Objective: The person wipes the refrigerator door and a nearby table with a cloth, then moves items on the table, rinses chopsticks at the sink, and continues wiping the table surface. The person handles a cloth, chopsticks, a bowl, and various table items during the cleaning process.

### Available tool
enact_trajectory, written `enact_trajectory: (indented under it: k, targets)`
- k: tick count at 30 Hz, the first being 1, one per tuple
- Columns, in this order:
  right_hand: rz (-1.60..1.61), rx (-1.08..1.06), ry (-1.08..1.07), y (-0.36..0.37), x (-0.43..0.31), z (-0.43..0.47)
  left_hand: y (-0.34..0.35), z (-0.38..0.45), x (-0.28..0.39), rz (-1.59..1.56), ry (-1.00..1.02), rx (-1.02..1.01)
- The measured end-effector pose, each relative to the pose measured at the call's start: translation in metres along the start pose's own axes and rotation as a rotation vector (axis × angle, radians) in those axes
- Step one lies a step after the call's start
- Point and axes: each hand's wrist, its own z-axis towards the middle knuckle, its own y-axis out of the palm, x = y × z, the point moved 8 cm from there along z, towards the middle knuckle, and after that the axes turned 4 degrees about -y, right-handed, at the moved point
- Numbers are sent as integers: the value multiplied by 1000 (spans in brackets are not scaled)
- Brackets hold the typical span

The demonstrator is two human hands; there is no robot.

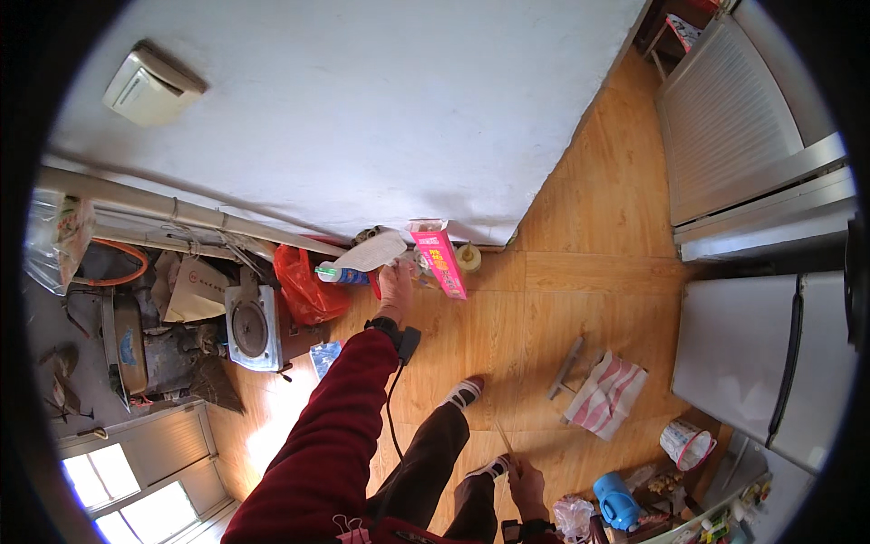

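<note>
My left hand (396, 289) reaches out to the things along the wall's foot, with its fingers at a red item; whether they grip it is unclear. Next to it are a blue spray can (343, 275), a pale sheet (372, 250) and a tall pink box (437, 258), open at the top. A yellowish bottle (467, 258) stands behind the box. Low in the picture, my right hand (525, 479) is closed on a thin wooden stick (502, 435), which points up and away from it.
A red plastic bag (306, 289) and a gas stove (251, 326) are on the left. A folding stool with a striped cloth (606, 396) stands on the wooden floor. A fridge (734, 347), a blue thermos jug (616, 500) and a small bin (685, 445) are at the right.
</note>
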Motion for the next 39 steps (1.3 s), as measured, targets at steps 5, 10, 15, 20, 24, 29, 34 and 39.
enact_trajectory:
  k: [5, 10, 15, 20, 24, 29, 34, 39]
  targets:
    - [49, 4, 22, 5, 4, -3, 3, 24, 25, -41, 122, -57]
    - [-12, 19, 23, 1, 8, 0, 1, 51, 11, 102, 141, -171]
    - [69, 40, 55, -8, 9, -3, -24, 60, -13, 218, -36, -15]
    - [93, 85, 114, -20, 12, -9, -29, 44, 24, 441, -8, 105]
    - [157, 103, 168, -21, 21, -15, -12, 28, 57, 573, -5, 153]
    - [133, 165, 106, -22, 28, -24, 11, 46, 77, 605, -33, 192]
    - [246, 143, 203, -16, 45, -30, 7, 58, 79, 684, 51, 263]
    - [177, 217, 53, -26, 21, -20, -30, 45, 70, 718, 130, 405]
